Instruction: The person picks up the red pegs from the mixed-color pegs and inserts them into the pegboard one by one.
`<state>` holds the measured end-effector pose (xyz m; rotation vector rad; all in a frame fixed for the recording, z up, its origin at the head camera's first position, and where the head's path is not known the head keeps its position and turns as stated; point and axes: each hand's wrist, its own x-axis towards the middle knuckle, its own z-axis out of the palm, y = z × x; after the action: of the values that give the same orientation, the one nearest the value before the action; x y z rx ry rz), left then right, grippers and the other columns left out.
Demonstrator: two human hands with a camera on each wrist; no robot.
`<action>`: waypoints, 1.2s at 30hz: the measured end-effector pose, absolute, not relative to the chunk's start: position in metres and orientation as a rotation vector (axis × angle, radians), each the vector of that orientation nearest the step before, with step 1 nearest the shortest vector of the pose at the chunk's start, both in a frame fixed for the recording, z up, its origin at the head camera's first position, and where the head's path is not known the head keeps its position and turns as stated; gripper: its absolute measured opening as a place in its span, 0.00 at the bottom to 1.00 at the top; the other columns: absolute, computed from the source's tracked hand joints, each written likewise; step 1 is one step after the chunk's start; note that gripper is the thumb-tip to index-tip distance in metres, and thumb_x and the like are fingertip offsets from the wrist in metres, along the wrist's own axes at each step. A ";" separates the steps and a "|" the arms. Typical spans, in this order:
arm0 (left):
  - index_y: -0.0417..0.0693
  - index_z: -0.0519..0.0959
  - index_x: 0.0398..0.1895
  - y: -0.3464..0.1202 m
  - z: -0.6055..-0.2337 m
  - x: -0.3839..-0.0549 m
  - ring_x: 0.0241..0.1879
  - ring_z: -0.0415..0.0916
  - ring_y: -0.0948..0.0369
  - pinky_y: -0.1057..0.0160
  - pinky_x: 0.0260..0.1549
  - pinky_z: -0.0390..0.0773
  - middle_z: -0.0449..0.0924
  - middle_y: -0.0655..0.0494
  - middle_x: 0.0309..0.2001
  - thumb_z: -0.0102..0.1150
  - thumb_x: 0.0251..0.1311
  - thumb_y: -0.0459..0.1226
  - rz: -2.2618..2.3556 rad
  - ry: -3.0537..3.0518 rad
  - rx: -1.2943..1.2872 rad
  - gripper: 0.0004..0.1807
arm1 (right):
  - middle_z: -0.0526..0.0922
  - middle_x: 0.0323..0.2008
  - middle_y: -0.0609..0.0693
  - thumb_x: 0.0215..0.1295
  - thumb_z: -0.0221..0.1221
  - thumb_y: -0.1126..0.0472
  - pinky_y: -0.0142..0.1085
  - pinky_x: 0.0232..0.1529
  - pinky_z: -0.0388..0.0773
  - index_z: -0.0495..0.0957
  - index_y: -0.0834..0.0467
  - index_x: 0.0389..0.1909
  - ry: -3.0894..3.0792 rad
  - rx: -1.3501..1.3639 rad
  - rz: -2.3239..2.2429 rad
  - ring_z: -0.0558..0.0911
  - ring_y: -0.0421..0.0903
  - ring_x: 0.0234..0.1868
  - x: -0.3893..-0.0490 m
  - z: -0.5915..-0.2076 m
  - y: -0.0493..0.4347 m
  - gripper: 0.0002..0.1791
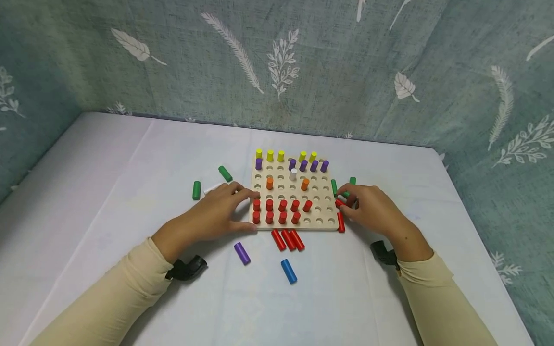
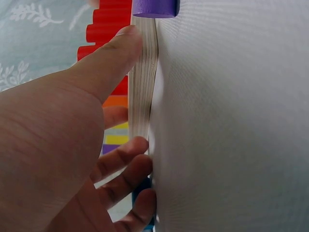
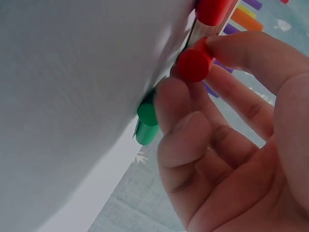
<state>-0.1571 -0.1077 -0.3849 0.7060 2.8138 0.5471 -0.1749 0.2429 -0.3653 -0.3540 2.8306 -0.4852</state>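
A light wooden pegboard (image 1: 318, 226) lies on the table, with rows of round holes and coloured pegs standing in it. My left hand (image 1: 214, 211) rests at its left side; in the left wrist view the thumb (image 2: 123, 48) touches the board's edge (image 2: 143, 77) and the other fingers are loosely bent beside it. Off the board's right edge, my right hand (image 1: 373, 205) pinches a red peg (image 3: 194, 64) between thumb and fingers. Another red peg (image 1: 341, 222) lies just in front of that hand, along the board. Green pegs (image 1: 333, 187) lie behind it, partly hidden by the fingers.
Loose red pegs (image 1: 287, 239) lie before the board, with a purple peg (image 1: 242, 253) and a blue peg (image 1: 289, 271) nearer me. Left of the board are two green pegs (image 1: 225, 173) and a white peg (image 1: 212, 188) partly covered by my left hand. A patterned cloth (image 1: 329, 72) hangs behind.
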 end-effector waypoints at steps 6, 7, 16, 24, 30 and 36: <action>0.61 0.69 0.71 -0.109 -0.382 -0.158 0.65 0.68 0.48 0.40 0.65 0.69 0.71 0.46 0.64 0.73 0.48 0.60 0.547 2.806 0.700 0.45 | 0.85 0.35 0.51 0.65 0.65 0.57 0.38 0.39 0.82 0.78 0.56 0.59 2.827 -0.342 -0.533 0.80 0.46 0.37 -0.176 -0.360 0.241 0.21; 0.61 0.69 0.71 -0.109 -0.382 -0.158 0.64 0.69 0.48 0.40 0.65 0.69 0.71 0.46 0.64 0.73 0.48 0.60 0.546 2.809 0.703 0.45 | 0.85 0.35 0.50 0.65 0.65 0.58 0.37 0.38 0.82 0.78 0.56 0.58 2.834 -0.354 -0.547 0.80 0.46 0.36 -0.176 -0.361 0.241 0.21; 0.61 0.69 0.71 -0.109 -0.386 -0.158 0.63 0.69 0.48 0.41 0.64 0.70 0.72 0.47 0.63 0.73 0.48 0.60 0.540 2.809 0.719 0.45 | 0.77 0.26 0.46 0.65 0.62 0.63 0.33 0.30 0.72 0.82 0.56 0.58 2.911 -0.537 -0.621 0.74 0.44 0.32 -0.171 -0.362 0.241 0.19; 0.62 0.69 0.71 -0.108 -0.387 -0.159 0.64 0.69 0.48 0.41 0.64 0.71 0.71 0.47 0.64 0.74 0.48 0.60 0.549 2.810 0.714 0.46 | 0.83 0.34 0.50 0.67 0.61 0.64 0.37 0.36 0.76 0.82 0.58 0.55 2.927 -0.543 -0.724 0.78 0.46 0.36 -0.168 -0.361 0.240 0.17; 0.62 0.69 0.71 -0.108 -0.386 -0.159 0.64 0.69 0.48 0.41 0.64 0.71 0.71 0.47 0.64 0.73 0.48 0.60 0.545 2.803 0.703 0.46 | 0.86 0.37 0.51 0.67 0.61 0.64 0.40 0.41 0.81 0.80 0.58 0.56 2.923 -0.519 -0.772 0.81 0.46 0.38 -0.167 -0.359 0.236 0.17; 0.61 0.69 0.71 -0.108 -0.384 -0.159 0.64 0.69 0.48 0.41 0.64 0.71 0.71 0.47 0.64 0.74 0.48 0.59 0.554 2.805 0.712 0.45 | 0.86 0.35 0.51 0.67 0.62 0.63 0.40 0.40 0.81 0.79 0.58 0.55 2.920 -0.515 -0.797 0.81 0.46 0.37 -0.166 -0.357 0.233 0.16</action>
<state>-0.1588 -0.1085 -0.3838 0.7116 2.8047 0.5537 -0.1661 0.2329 -0.3568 -0.5153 2.9196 -0.7971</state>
